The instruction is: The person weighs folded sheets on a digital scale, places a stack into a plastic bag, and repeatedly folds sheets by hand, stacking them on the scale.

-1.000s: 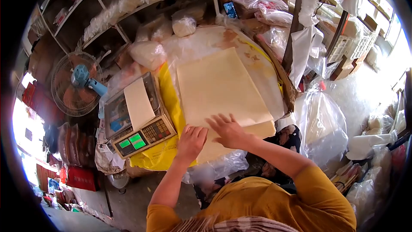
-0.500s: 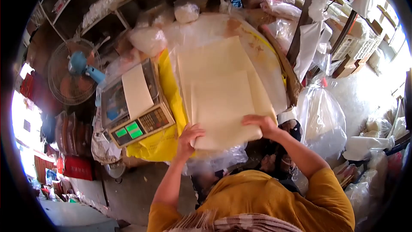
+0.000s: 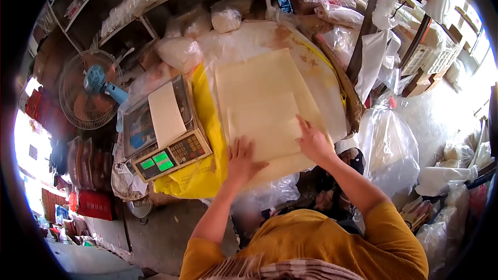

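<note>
Cream-coloured flat sheets (image 3: 254,75) lie stacked in front of me, a smaller sheet (image 3: 264,122) on top of a larger one. Whether they are paper or thin plastic I cannot tell. My left hand (image 3: 242,159) rests with fingers spread on the near left part of the stack. On the right side, my right hand (image 3: 313,139) lies on the sheets, its index finger stretched forward along the smaller sheet's edge. Left of the stack is a digital scale (image 3: 171,156) with lit green displays, and a cream slip (image 3: 166,114) lies across its platform.
Yellow plastic (image 3: 207,119) lies between scale and sheets. A blue fan (image 3: 96,80) stands at the left. Filled clear bags (image 3: 179,53) sit at the table's back. A large clear bag (image 3: 389,140) hangs or stands at the right. A phone (image 3: 284,2) is at the back.
Both hands have let go of the smaller sheet's near edge. It now lies flatter on the stack; the left hand has spread open on it and the right has moved slightly forward.
</note>
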A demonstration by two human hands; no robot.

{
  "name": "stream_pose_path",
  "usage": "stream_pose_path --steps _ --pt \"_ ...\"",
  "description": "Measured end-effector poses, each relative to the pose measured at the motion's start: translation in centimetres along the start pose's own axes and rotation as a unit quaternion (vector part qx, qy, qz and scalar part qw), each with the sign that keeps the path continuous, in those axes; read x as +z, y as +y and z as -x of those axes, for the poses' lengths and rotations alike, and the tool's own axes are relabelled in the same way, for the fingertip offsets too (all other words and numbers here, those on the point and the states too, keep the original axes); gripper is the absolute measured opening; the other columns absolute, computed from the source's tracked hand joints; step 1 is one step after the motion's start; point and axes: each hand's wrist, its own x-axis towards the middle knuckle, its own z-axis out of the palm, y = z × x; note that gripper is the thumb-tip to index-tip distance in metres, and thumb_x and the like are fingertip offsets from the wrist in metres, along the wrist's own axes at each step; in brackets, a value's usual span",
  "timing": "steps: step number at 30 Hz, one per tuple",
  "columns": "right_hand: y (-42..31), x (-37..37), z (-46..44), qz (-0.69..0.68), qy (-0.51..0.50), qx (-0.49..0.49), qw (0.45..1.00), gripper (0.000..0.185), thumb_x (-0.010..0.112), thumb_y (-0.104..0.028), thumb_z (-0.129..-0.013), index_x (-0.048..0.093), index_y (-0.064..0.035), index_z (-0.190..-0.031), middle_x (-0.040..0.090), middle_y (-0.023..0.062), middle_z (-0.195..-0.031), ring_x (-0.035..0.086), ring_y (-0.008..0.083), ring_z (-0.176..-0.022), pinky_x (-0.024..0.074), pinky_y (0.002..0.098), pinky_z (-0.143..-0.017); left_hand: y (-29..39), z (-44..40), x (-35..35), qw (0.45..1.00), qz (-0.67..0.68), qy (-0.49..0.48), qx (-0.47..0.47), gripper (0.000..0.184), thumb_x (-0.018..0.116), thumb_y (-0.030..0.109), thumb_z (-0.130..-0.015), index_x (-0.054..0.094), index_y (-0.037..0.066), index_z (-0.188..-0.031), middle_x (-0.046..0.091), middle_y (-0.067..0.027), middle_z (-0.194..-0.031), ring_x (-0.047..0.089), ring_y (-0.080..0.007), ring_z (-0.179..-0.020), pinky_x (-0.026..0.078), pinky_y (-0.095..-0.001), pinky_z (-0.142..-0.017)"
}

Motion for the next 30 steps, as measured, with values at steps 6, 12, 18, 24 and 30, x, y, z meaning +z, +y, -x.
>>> stream_pose_path --steps 6,12,18,24,30 --pt "0.1 0.7 -1.2 0.107 -0.032 -0.211 0.971 0.092 0.068 -0.051 -0.075 0.024 -0.0121 -0.145 0.022 0.0212 -0.148 0.015 0.0421 -0.139 0.0164 0.0533 -0.112 -0.1 -0.1 -0.3 1.0 -0.012 -0.01 0.004 0.086 0.055 0.066 -0.078 0.039 0.007 -0.139 0.026 -0.0198 -0.148 0.02 -0.0372 -0.138 0.013 -0.0541 -0.111" --pt "1.5 1.1 -1.8 0.161 -0.105 -0.206 0.959 0.103 0.072 -0.062 -0.064 0.031 -0.0119 -0.143 0.021 0.0219 -0.149 0.011 0.0442 -0.139 0.0152 0.0565 -0.111 -0.2 -0.2 -0.5 1.0 -0.008 0.014 0.021 0.084 0.057 0.066 -0.077 0.042 0.007 -0.136 0.031 -0.0216 -0.144 0.026 -0.039 -0.135 0.016 -0.0544 -0.11" --pt "1.5 0.6 -2.1 0.175 -0.111 -0.223 0.953 0.097 0.074 -0.054 -0.065 0.034 -0.0108 -0.141 0.025 0.0218 -0.147 0.016 0.0453 -0.137 0.019 0.0557 -0.11 -0.8 -0.6 -0.4 0.997 -0.008 0.046 0.057 0.071 0.068 0.047 -0.075 0.048 0.007 -0.13 0.04 -0.0202 -0.136 0.036 -0.0392 -0.128 0.024 -0.0529 -0.107" --pt "3.5 -1.5 -1.6 0.072 -0.142 -0.284 0.945 0.077 0.072 -0.034 -0.073 0.038 -0.0103 -0.138 0.037 0.0178 -0.142 0.033 0.0367 -0.133 0.03 0.0433 -0.108 -3.3 -0.8 -1.5 0.995 0.055 -0.024 0.079 0.055 0.07 0.02 -0.073 0.055 0.011 -0.125 0.053 -0.0194 -0.127 0.048 -0.0347 -0.121 0.036 -0.0428 -0.102" --pt "5.6 -1.8 1.5 -0.099 -0.065 -0.127 0.985 0.045 0.066 -0.027 -0.08 0.056 -0.0052 -0.117 0.063 0.0205 -0.101 0.061 0.037 -0.095 0.0475 0.0428 -0.08 -3.5 0.9 -5.6 0.917 0.379 -0.088 -0.085 0.036 0.069 0.011 -0.077 0.062 0.005 -0.112 0.069 -0.0105 -0.1 0.066 -0.0208 -0.09 0.051 -0.0299 -0.08"
